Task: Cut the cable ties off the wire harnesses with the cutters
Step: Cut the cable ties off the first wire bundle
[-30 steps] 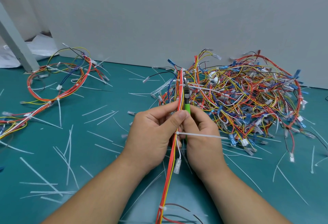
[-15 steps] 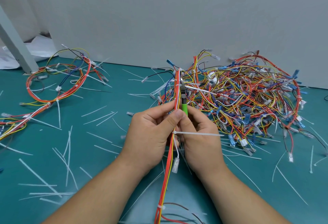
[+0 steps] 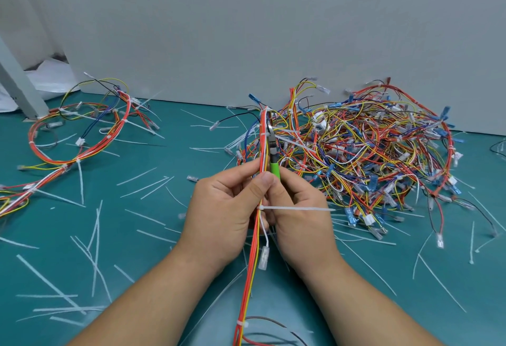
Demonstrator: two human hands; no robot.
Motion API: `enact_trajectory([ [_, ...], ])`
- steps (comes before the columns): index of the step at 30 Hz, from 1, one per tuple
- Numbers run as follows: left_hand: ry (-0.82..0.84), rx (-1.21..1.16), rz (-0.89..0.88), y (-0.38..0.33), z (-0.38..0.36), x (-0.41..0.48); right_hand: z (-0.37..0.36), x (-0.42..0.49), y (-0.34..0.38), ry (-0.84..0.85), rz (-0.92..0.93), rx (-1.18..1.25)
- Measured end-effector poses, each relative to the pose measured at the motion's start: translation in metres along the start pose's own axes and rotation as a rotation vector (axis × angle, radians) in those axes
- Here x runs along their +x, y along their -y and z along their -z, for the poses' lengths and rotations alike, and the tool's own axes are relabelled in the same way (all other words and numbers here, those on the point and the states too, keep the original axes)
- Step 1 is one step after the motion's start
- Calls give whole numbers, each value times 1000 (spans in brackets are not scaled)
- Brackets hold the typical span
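A person's two forearms reach in from the bottom edge over a teal table. The left hand pinches a harness of red, orange and yellow wires between thumb and fingers. The right hand is wrapped around the cutters, whose handles are mostly hidden in the palm, so only a green stub and the dark metal head show. It is hard to make out whether the blades are apart or together.

The harness sits in the middle of the view. Its long axis runs nearly straight away from the person, from the bottom edge, where it is cut off, up to a pile of tangled harnesses, where its far end is lost. The cutters lie just beside it on its right, parallel, head pointing away from the person.

A white tie circles the harness between the hands, and its tail sticks out to the right across the right hand's fingers. Below it a small clear connector hangs on a white wire.

Cut ties litter the table. A looped harness lies far left, partly cut off by the edge.
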State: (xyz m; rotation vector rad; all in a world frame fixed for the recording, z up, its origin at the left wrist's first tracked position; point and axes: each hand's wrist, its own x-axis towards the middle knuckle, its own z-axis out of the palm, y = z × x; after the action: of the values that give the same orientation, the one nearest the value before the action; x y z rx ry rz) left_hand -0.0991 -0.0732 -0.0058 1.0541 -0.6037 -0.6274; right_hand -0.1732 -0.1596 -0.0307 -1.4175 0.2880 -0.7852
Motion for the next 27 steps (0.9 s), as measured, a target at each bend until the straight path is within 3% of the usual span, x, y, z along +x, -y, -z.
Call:
enact_trajectory([
  [27, -11, -56, 24, 2, 1, 1, 0, 0, 2, -29, 25, -115],
])
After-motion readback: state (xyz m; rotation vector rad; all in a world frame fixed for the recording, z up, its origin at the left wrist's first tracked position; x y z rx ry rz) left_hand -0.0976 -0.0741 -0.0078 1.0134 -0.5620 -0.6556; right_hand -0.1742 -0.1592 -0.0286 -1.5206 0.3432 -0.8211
